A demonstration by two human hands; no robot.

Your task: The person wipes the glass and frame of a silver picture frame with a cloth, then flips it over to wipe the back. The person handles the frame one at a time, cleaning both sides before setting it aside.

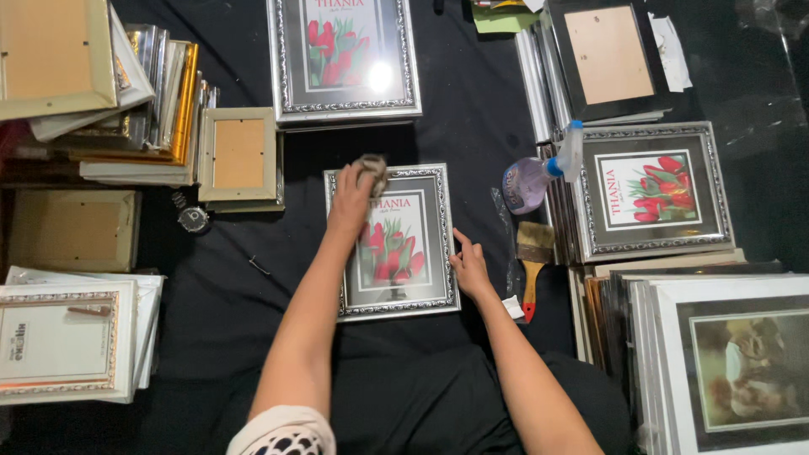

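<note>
left hand (350, 202) fingers pinching crumpled rag (371, 168) on glossy glass | right hand (468, 263) fingers pressed together, steadying ornate silver frame (392, 242) edge | black cloth (227, 286) beneath

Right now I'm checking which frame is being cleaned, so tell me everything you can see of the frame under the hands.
The silver picture frame lies flat on the black cloth, face up, upright to the viewer. Its ornate silver moulding surrounds a dark mat and a print of red tulips. The left hand presses a crumpled cloth on its upper left; the right hand steadies its right edge.
</note>
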